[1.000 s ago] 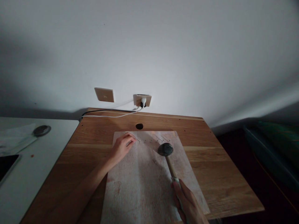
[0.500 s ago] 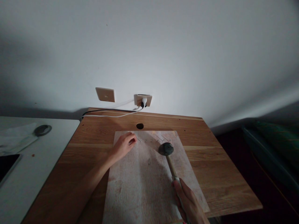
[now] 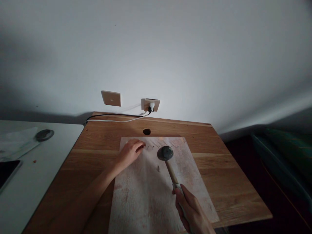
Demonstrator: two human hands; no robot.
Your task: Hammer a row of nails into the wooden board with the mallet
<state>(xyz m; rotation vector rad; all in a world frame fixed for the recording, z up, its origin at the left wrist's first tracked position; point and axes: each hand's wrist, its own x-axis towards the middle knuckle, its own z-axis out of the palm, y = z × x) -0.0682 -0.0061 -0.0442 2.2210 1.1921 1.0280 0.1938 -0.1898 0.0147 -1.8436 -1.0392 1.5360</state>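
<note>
My right hand point(image 3: 191, 208) is wrapped round the handle of a mallet point(image 3: 165, 153) with a dark, round head. The head is over the far part of a pale, worn wooden board point(image 3: 136, 195). My left hand point(image 3: 133, 150) rests near the board's far left corner, its fingertips pinched on what looks like a small nail, mostly hidden by the fingers. Several thin nails point(image 3: 175, 145) show in a row along the far part of the board. A small metal piece point(image 3: 158, 169), perhaps another nail, is nearer me, left of the mallet handle.
The board lies on a brown wooden table point(image 3: 219, 169) against a white wall. Behind it are a cable hole point(image 3: 146, 132), cables point(image 3: 117, 121) and a socket with plugs point(image 3: 151, 106). On a white table at left are a tape roll point(image 3: 44, 135) and a dark-screened device point(image 3: 8, 172).
The mallet and my right hand have moved left, its head nearer my left hand. My left fingertips have shifted slightly right. The view has moved a little.
</note>
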